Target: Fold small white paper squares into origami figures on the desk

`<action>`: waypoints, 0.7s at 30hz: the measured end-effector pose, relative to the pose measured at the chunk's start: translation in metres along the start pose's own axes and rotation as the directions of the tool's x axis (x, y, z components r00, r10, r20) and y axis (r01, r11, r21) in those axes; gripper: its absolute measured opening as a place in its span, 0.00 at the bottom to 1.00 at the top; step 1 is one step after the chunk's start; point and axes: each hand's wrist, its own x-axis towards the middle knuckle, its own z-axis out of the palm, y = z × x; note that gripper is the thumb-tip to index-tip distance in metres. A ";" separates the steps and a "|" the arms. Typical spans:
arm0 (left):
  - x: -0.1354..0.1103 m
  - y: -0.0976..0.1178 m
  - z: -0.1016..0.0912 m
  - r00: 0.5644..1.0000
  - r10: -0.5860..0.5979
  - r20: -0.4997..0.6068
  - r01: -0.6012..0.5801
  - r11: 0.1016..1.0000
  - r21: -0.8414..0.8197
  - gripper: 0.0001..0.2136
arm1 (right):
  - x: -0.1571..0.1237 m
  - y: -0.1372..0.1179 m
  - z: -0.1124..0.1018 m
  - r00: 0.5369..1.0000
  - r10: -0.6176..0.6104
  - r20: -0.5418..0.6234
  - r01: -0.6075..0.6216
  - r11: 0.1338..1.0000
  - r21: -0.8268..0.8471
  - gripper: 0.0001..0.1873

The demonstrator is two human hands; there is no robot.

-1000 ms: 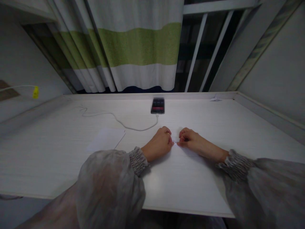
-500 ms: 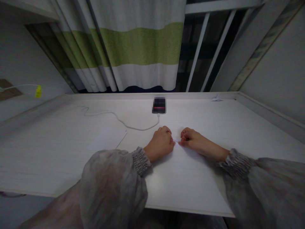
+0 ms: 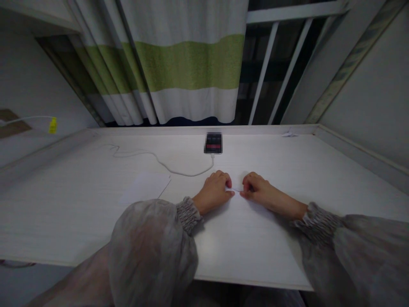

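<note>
My left hand (image 3: 214,192) and my right hand (image 3: 255,188) rest side by side on the white desk (image 3: 96,221), fingers curled. Between their fingertips lies a small white piece of paper (image 3: 237,187), pinched at its left end by my left hand and at its right end by my right hand. The paper is pale against the desk and its outline is hard to make out. Both arms wear loose grey sleeves with gathered cuffs.
A white sheet of paper (image 3: 145,186) lies left of my hands. A small dark device (image 3: 213,143) sits at the back with a white cable (image 3: 159,160) running left. Another small folded white paper (image 3: 288,134) lies at the far right corner. Striped curtains (image 3: 185,64) hang behind.
My hands have stayed almost in place, fingers shifting slightly on the small paper. The view has tilted a little.
</note>
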 end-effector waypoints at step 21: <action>0.000 0.001 -0.002 1.000 0.000 0.008 0.001 0.997 -0.082 0.04 | -0.002 0.017 -0.010 0.985 -0.155 0.078 0.113 0.914 0.390 0.04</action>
